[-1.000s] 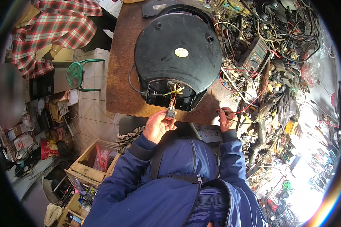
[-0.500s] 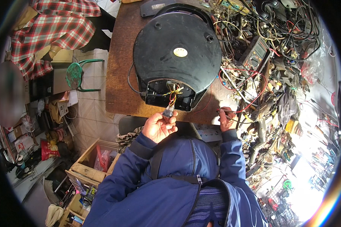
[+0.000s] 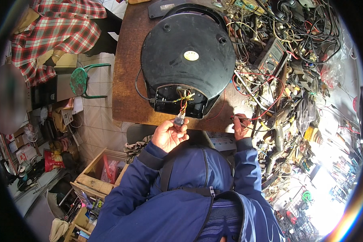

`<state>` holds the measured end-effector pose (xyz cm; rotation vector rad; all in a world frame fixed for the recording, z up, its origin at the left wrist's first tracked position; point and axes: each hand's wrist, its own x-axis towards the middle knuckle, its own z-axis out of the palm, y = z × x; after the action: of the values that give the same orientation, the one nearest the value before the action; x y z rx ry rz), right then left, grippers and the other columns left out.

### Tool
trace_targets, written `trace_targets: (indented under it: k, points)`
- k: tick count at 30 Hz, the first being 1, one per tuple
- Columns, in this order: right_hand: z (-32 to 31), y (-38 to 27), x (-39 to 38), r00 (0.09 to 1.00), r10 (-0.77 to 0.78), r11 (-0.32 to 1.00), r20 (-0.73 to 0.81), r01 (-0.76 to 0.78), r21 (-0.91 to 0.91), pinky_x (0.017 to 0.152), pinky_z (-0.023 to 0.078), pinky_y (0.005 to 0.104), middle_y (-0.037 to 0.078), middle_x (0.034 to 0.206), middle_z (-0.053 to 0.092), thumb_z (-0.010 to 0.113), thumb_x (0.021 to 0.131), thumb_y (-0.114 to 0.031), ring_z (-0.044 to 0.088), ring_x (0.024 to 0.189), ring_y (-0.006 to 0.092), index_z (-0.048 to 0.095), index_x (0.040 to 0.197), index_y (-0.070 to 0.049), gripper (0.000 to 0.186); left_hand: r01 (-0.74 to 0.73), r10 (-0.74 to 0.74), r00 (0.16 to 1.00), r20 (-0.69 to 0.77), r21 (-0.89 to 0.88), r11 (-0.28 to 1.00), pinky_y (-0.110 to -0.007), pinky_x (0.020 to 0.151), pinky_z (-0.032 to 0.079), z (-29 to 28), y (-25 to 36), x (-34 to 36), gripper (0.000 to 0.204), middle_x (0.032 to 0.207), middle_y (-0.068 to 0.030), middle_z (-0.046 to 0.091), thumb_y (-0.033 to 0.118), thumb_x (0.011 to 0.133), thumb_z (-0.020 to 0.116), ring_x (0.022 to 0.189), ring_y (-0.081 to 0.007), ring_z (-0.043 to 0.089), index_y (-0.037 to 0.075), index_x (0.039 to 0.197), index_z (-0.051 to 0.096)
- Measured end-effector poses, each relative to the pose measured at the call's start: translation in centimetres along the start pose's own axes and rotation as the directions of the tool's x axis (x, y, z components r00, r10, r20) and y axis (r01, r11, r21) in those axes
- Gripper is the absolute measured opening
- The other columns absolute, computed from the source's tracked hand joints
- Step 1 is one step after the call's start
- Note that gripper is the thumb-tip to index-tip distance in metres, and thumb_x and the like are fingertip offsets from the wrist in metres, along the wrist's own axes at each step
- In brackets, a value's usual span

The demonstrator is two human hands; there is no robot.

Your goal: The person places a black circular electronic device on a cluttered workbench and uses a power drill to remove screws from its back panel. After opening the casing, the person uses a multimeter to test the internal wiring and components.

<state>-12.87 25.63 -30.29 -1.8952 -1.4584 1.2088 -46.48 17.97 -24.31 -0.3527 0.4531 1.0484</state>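
A round black appliance [image 3: 187, 76] lies bottom-up on the brown wooden table, with an opening in its near side. Yellow and red wires [image 3: 184, 104] come out of that opening to a small grey-and-black electrical part [image 3: 179, 119]. The fingers of my left hand [image 3: 170, 135] are pinched round this part, palm turned up. At the table's near edge, my right hand [image 3: 242, 126] is closed on the multimeter probes, mostly hidden by the fingers. Red and black leads [image 3: 266, 114] run from it toward the multimeter [image 3: 271, 58], which leans on the clutter to the right.
Tangled cables and loose parts [image 3: 278, 24] heap up along the right side. A dark flat panel [image 3: 165, 7] lies at the table's far edge. To the left are a green stool [image 3: 80, 82], a person in a checked shirt [image 3: 56, 32] and a wooden drawer box [image 3: 93, 171].
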Motion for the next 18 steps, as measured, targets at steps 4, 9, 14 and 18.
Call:
trace_targets:
  k: [4, 9, 14, 18]
  points:
    - [0.0, -0.1, 0.0, 1.000, -0.006, 1.000, 0.004, 0.006, -0.012, 0.053, 0.049, 0.0279, 0.008, 0.079, 0.068, 0.063, 0.097, -0.026, 0.059, 0.058, 0.0126, 0.067, 0.106, 0.002, 0.029, -0.011, 0.012, 1.000, -0.020, 0.048, 0.999, -0.040, 0.093, 0.052, -0.1, 0.0, 0.0, 0.048, 0.098, -0.0087, 0.066, 0.032, 0.100, 0.053, 0.079, -0.0155, 0.059, -0.006, 0.129, 0.056]
    - [0.0, -1.5, -0.1, 0.999, 0.032, 0.999, -0.016, -0.032, -0.008, 0.063, 0.053, 0.0317, 0.012, 0.076, 0.071, 0.064, 0.095, -0.024, 0.066, 0.067, 0.0169, 0.070, 0.100, 0.003, 0.028, -0.059, 0.065, 0.995, -0.070, 0.088, 0.994, -0.041, 0.092, 0.052, -0.3, -0.2, 0.0, 0.051, 0.099, -0.0098, 0.066, 0.034, 0.100, 0.054, 0.087, -0.0196, 0.062, -0.007, 0.130, 0.055]
    - [-0.1, -0.9, -0.1, 1.000, 0.002, 1.000, -0.025, -0.003, -0.031, 0.062, 0.053, 0.0310, 0.012, 0.075, 0.071, 0.064, 0.095, -0.024, 0.066, 0.066, 0.0159, 0.070, 0.101, 0.003, 0.028, -0.080, 0.083, 0.995, -0.046, 0.080, 0.994, -0.042, 0.093, 0.053, -0.6, -0.3, 0.1, 0.051, 0.099, -0.0106, 0.067, 0.034, 0.100, 0.054, 0.091, -0.0218, 0.063, -0.007, 0.131, 0.055]
    - [-0.1, -0.6, 0.0, 1.000, -0.012, 1.000, -0.023, 0.012, -0.025, 0.058, 0.051, 0.0302, 0.011, 0.072, 0.070, 0.064, 0.095, -0.024, 0.064, 0.061, 0.0146, 0.070, 0.101, 0.003, 0.028, -0.087, 0.095, 0.991, -0.099, 0.080, 0.993, -0.042, 0.094, 0.053, -0.3, -0.3, 0.0, 0.050, 0.099, -0.0115, 0.067, 0.032, 0.100, 0.054, 0.091, -0.0221, 0.063, -0.008, 0.129, 0.057]
